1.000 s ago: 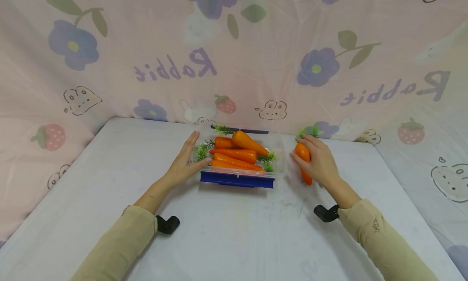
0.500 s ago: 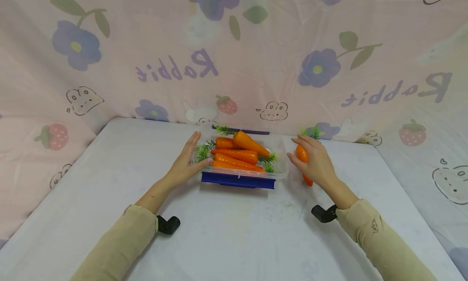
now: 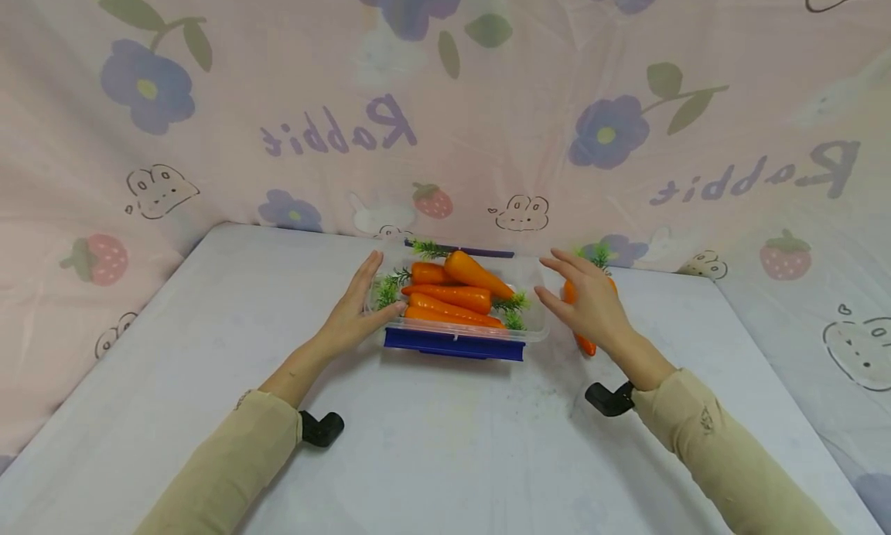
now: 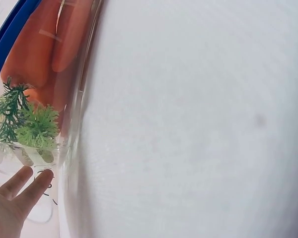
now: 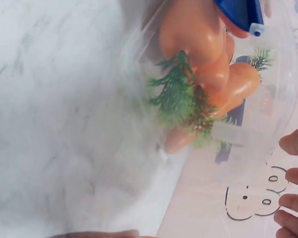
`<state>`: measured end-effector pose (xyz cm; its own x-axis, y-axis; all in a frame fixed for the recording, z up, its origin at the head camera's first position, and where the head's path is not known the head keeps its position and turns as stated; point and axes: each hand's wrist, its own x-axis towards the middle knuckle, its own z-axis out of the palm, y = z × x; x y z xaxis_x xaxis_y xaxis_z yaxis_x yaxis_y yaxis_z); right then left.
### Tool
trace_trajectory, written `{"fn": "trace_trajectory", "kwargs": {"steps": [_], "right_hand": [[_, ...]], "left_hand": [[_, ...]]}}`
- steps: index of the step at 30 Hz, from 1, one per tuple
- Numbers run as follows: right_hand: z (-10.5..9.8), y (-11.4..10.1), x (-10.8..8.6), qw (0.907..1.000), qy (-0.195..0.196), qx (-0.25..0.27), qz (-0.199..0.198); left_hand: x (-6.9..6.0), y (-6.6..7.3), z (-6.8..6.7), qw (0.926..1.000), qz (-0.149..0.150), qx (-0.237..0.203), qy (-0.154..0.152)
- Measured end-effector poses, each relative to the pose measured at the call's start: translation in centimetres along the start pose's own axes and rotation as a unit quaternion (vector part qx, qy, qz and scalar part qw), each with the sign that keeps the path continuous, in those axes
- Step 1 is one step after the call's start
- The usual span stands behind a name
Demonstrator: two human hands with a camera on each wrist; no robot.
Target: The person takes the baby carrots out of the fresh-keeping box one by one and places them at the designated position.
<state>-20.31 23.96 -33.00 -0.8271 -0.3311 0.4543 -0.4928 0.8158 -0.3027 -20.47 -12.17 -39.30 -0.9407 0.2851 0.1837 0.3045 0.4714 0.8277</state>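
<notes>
In the head view a clear plastic box (image 3: 534,318) with blue side clips (image 3: 454,345) holds several orange carrots (image 3: 455,296) with green leafy tops. My left hand (image 3: 348,316) lies along the box's left end, fingers and thumb spread. The thumb tip reaches the near left corner; whether it touches cannot be made out. My right hand (image 3: 588,299) hovers just right of the box, fingers extended and holding nothing. A single carrot (image 3: 586,345) lies on the table under and behind that hand, partly hidden. The right wrist view has the fingertips (image 5: 294,202) apart from the box wall (image 5: 283,106).
A white table (image 3: 445,458) carries the box near its back edge. Behind it hangs a pink curtain (image 3: 459,102) printed with flowers and rabbits. Black wrist mounts (image 3: 322,428) stick out from both sleeves.
My right hand has come away from the single carrot and moved left toward the box, fingers straighter. That carrot stays on the table. My left hand keeps its place.
</notes>
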Motion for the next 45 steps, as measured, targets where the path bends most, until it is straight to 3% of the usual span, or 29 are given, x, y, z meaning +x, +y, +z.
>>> {"fn": "trace_trajectory", "kwargs": {"steps": [18,28,37,45], "right_hand": [[0.4,-2.5,2.6,0.997,-0.069,-0.023,-0.025],[0.4,-3.7,4.0,0.9881,-0.147,-0.04,-0.026],[1.2,-4.3,5.5,0.9821,-0.173,-0.047,-0.059],[1.7,-4.8,6.6,0.9754,-0.209,-0.043,-0.058]], "left_hand": [[0.0,0.0,-0.1,1.0,0.001,-0.006,-0.003],[0.0,0.1,-0.2,1.0,-0.003,-0.006,-0.003],[0.0,0.2,-0.1,1.0,0.0,-0.009,-0.001],[-0.1,0.3,-0.1,0.9999,-0.002,-0.013,-0.003]]}}
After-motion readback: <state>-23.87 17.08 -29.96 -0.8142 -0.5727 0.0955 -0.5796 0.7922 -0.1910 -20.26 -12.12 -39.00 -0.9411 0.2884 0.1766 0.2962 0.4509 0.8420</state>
